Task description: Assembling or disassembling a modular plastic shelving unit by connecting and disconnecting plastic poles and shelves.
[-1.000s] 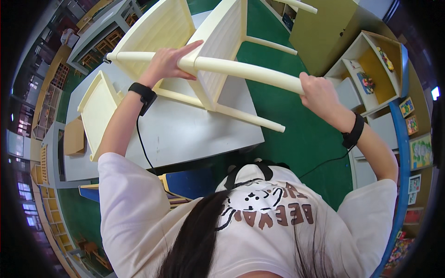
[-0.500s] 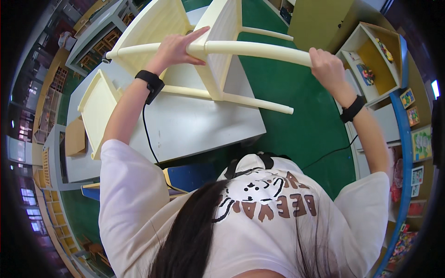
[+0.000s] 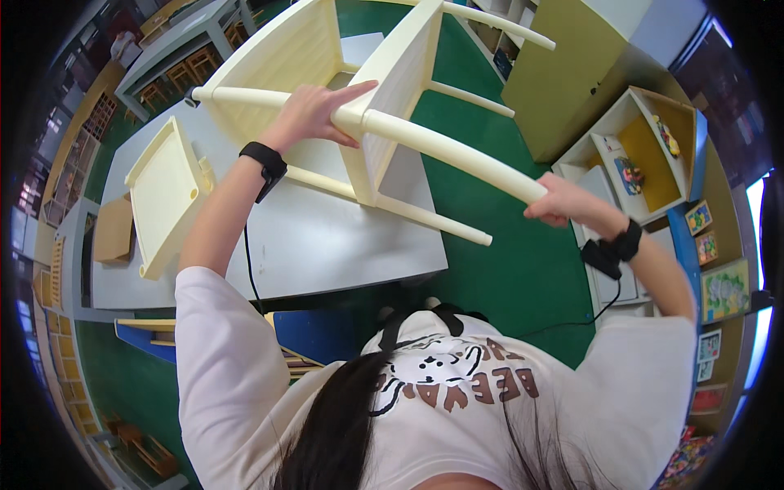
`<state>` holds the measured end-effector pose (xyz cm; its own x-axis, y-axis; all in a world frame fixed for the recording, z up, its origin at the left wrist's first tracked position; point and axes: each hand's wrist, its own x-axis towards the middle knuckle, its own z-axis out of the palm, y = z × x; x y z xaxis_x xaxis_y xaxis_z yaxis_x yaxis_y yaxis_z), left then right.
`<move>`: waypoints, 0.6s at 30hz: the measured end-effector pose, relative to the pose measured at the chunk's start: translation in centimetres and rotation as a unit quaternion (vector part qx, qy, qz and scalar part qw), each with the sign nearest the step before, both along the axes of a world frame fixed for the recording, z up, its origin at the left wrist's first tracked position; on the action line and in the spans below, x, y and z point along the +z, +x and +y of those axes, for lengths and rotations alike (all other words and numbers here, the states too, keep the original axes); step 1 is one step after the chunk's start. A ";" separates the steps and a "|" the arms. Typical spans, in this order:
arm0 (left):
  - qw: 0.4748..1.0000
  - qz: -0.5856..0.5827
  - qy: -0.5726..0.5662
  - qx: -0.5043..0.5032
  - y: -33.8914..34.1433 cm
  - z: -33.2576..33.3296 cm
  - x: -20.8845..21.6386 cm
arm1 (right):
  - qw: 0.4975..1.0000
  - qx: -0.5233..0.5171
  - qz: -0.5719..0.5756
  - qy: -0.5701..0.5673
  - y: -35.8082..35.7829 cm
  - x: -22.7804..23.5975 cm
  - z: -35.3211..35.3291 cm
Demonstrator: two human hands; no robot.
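Observation:
A cream plastic shelf rack (image 3: 400, 69) with tiers and round poles lies on its side over the grey-white table (image 3: 351, 261). My left hand (image 3: 314, 114) grips it at a corner where a pole meets a tier, thumb and a finger spread along the edge. My right hand (image 3: 563, 200) is closed around the free end of the near curved pole (image 3: 457, 155), which sticks out past the table edge. Other bare poles (image 3: 433, 220) stick out the same way. A loose cream tray-like tier (image 3: 167, 200) lies on the table left of my left forearm.
A brown cardboard piece (image 3: 113, 230) is at the table's left. Below the table edge stands a blue wooden piece (image 3: 314, 335). An olive cabinet (image 3: 563, 77) and open shelving with toys (image 3: 645, 155) stand to the right. A cable (image 3: 249, 261) hangs from my left wrist.
My right hand has moved down and slightly left with the pole end. The rack has tilted with it, its poles now slanting lower to the right. My left hand stays at the corner.

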<state>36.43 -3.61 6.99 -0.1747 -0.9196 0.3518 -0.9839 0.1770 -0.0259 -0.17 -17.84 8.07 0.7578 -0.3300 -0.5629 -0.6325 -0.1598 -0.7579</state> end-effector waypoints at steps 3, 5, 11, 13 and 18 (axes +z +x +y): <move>1.000 -0.001 0.000 0.001 0.3 0.4 0.0 | 0.998 -0.014 -0.012 -0.053 0.3 -0.3 2.0; 1.000 0.010 0.018 0.009 0.2 0.3 0.1 | 0.997 -0.020 -0.008 -0.069 0.3 -0.3 2.5; 0.999 0.034 0.018 -0.014 0.4 -0.2 0.0 | 0.668 -0.003 -0.065 -0.741 -4.0 2.4 -1.0; 0.999 0.022 0.024 -0.012 -0.1 -0.3 0.3 | 0.684 -0.061 -0.047 -0.725 -7.1 2.8 -2.0; 0.999 0.026 0.018 -0.014 0.1 -0.4 -0.1 | 0.904 -0.076 -0.055 -0.416 -11.9 -3.3 1.4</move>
<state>36.51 -3.97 6.88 -0.1827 -0.9272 0.3270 -0.9785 0.2039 0.0314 -12.02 -16.48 4.80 0.7042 -0.7099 0.0050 -0.6229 -0.6212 -0.4754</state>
